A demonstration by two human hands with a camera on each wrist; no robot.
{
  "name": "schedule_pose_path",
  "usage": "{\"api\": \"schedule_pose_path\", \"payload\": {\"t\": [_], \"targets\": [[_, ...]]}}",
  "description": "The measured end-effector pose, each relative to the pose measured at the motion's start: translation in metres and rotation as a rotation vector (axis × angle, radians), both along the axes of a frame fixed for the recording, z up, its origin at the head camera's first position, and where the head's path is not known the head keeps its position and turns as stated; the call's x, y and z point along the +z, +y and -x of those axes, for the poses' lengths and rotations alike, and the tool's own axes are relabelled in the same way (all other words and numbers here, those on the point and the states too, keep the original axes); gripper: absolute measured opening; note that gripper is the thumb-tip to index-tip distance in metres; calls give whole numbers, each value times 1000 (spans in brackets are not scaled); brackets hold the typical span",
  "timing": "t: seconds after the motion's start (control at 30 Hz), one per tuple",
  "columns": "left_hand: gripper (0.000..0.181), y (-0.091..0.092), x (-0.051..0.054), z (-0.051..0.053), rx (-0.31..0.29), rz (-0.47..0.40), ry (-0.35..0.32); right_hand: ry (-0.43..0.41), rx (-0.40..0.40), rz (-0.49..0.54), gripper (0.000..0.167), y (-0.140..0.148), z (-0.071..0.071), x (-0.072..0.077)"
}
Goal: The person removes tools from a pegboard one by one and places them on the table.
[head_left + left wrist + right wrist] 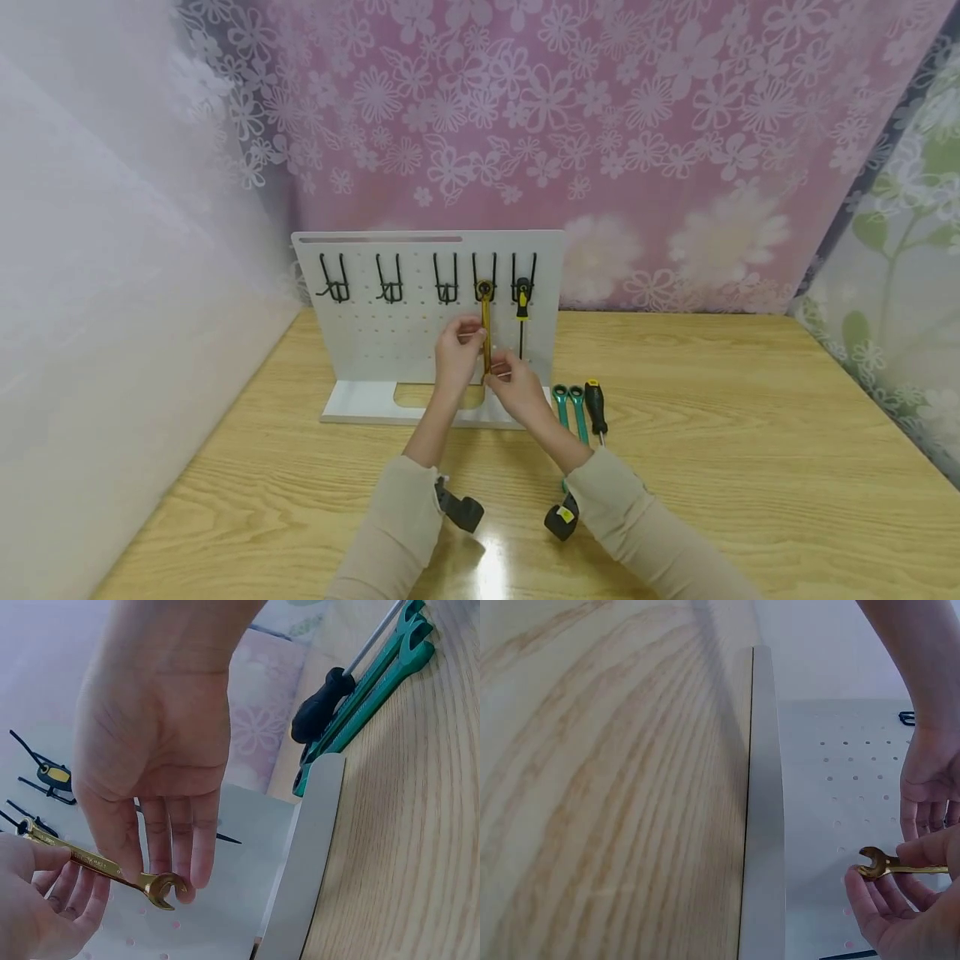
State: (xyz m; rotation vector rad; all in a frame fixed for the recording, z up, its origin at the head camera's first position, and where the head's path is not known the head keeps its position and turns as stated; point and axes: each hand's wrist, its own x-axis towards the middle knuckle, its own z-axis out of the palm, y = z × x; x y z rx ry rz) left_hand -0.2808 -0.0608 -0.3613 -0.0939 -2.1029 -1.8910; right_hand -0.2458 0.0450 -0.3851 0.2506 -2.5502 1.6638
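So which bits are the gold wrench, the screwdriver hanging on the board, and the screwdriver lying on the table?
Gold wrench (486, 321): head view, on its shaft.
Hanging screwdriver (522, 307): head view, on its black-and-yellow handle.
Lying screwdriver (323, 706): left wrist view, on its dark handle.

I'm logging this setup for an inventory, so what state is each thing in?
Pegboard: standing upright
Three leftmost hooks: bare
Gold wrench: held upright, ring end at the fourth hook
Left hand: pinching the gold wrench's shaft
Right hand: pinching its lower, open end
Hanging screwdriver: on the rightmost hook, tip down
Two green wrenches: lying side by side
Loose screwdriver: lying beside them
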Motion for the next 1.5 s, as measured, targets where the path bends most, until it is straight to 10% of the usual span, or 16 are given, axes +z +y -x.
{"api": "schedule_pose_path", "payload": {"t": [1.3,1.5], "targets": [[18,-7,14,-47,-147,-112,24,85,57,43,18,13,-43,15],[18,-7,37,-72,-173,-131,16,83,84,57,18,15,-52,18]]}}
